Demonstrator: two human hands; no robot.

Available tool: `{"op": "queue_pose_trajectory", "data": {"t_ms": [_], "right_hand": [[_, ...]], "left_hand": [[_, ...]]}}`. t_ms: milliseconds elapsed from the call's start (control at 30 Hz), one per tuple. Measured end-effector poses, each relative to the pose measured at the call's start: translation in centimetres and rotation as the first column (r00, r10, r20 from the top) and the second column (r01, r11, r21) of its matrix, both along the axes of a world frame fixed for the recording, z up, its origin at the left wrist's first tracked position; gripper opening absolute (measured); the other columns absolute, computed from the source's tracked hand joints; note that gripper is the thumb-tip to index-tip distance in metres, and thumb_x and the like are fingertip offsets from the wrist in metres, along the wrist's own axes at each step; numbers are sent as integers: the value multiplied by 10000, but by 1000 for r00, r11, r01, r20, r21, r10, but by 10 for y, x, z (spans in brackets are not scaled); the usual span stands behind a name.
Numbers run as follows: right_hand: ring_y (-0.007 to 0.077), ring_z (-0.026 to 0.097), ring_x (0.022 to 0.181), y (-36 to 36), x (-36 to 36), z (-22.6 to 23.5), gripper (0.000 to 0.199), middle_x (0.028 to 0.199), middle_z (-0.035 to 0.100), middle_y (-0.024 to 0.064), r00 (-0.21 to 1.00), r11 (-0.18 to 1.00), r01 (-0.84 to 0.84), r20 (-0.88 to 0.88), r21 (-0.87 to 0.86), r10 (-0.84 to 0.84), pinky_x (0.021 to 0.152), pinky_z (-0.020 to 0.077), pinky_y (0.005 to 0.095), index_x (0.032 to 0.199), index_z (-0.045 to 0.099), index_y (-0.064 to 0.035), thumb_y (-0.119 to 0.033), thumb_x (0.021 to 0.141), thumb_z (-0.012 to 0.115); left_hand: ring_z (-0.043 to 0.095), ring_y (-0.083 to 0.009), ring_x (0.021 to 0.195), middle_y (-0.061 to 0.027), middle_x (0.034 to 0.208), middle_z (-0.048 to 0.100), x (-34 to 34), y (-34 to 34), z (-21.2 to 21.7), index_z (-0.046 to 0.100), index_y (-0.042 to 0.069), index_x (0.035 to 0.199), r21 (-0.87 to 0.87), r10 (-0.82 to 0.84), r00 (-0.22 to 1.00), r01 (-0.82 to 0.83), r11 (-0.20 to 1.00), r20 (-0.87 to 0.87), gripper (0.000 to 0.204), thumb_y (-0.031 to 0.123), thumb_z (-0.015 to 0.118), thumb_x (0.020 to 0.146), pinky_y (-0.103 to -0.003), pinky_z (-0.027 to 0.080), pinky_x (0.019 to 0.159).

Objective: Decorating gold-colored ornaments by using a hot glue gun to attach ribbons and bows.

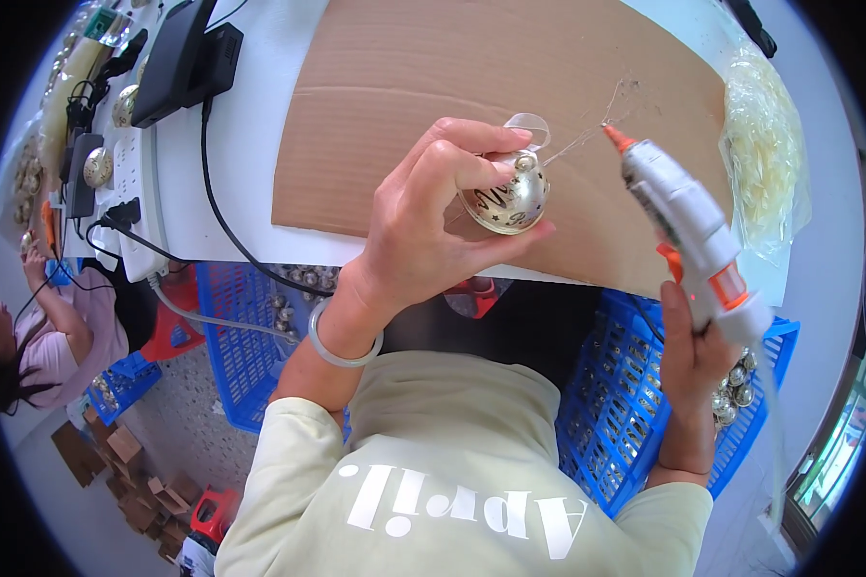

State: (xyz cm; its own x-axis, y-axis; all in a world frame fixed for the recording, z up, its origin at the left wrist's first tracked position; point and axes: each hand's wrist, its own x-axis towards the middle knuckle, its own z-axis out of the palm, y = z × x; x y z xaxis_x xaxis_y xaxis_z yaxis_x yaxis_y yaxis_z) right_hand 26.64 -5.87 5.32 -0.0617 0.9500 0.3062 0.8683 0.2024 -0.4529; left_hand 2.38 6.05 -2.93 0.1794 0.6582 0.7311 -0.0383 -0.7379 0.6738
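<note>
Your left hand (pixel 423 226) holds the gold bell ornament (pixel 510 197) in a fingertip grip over the cardboard sheet (pixel 404 87) on the table (pixel 250 144). Your right hand (pixel 688 361) grips the glue gun (pixel 688 231), nozzle lifted beside it, glue strings trailing; the ribbon loop (pixel 529 125) looks attached already.

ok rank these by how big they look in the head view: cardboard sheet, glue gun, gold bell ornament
1. cardboard sheet, by far the largest
2. glue gun, held in the right hand
3. gold bell ornament, pinched in the left hand
</note>
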Motion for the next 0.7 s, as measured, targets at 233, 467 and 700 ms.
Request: {"op": "queue_pose_trajectory", "data": {"t_ms": [233, 467, 700], "right_hand": [[125, 616, 766, 53, 58, -9, 418, 996, 648, 108, 364, 888, 73, -817, -453, -447, 679, 513, 255, 1245, 543, 53, -308, 1039, 492], [155, 690, 880, 62, 111, -6, 369, 1024, 708, 116, 553, 861, 15, -713, -509, -431, 753, 550, 257, 1196, 605, 51, -266, 1030, 514], [132, 624, 827, 96, 181, 5, 261, 995, 679, 65, 906, 901, 411, -51, -142, -421, 716, 518, 268, 1127, 666, -26, -201, 936, 641]], "left_hand": [[673, -290, 1018, -217, 1154, 626, 24, 5, 3, 508, 44, 1030, 4, 41, 998, -41, 999, -53, 595, 19, 924, 605, -361, 602, 811], [653, -295, 1078, -207, 1165, 614, 27, -1, 12, 500, 51, 1032, -43, 63, 991, -69, 997, -116, 614, 8, 928, 593, -369, 585, 877], [638, -304, 1119, -197, 1194, 586, 31, -4, 15, 491, 58, 1043, -58, 47, 991, -54, 997, -127, 626, -3, 923, 594, -375, 585, 905]]}}
